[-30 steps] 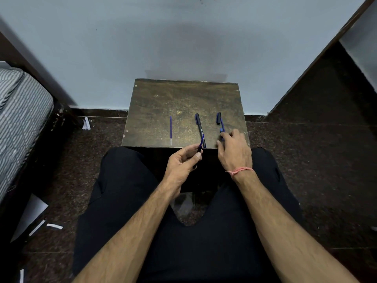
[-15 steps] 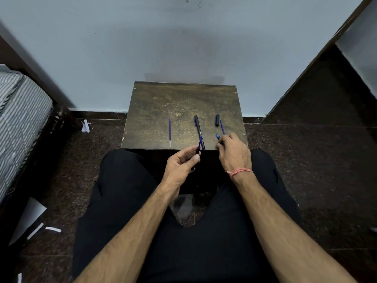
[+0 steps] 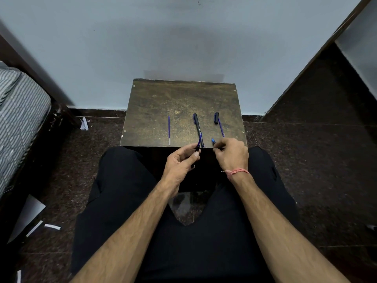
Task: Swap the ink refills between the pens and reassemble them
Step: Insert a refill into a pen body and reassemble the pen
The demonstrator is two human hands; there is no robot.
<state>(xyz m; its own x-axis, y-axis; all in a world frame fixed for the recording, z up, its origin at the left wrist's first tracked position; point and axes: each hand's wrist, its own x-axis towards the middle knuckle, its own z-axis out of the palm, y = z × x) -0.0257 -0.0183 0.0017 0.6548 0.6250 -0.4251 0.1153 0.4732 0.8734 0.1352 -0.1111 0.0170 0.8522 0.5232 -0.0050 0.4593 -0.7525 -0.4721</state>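
My left hand [image 3: 180, 164] grips a black pen barrel [image 3: 197, 149] just off the near edge of the small brown table [image 3: 183, 99]. A blue refill [image 3: 200, 139] sticks out of its top. My right hand [image 3: 232, 155] pinches a small blue tip piece [image 3: 213, 141] beside it. On the table lie a loose blue refill [image 3: 169, 129], a whole black pen [image 3: 197, 125], and a black cap [image 3: 216, 117] touching a thin blue refill [image 3: 221, 129].
The table stands against a pale wall. A striped mattress [image 3: 18, 119] is at the left, with paper scraps [image 3: 52, 226] on the dark floor. A dark wooden frame [image 3: 318, 56] rises at the right. My legs in black trousers [image 3: 122, 201] fill the foreground.
My right hand has drawn back from the right-hand pen parts on the table, and the blue tip piece now shows at its fingertips. My left hand has kept its hold.
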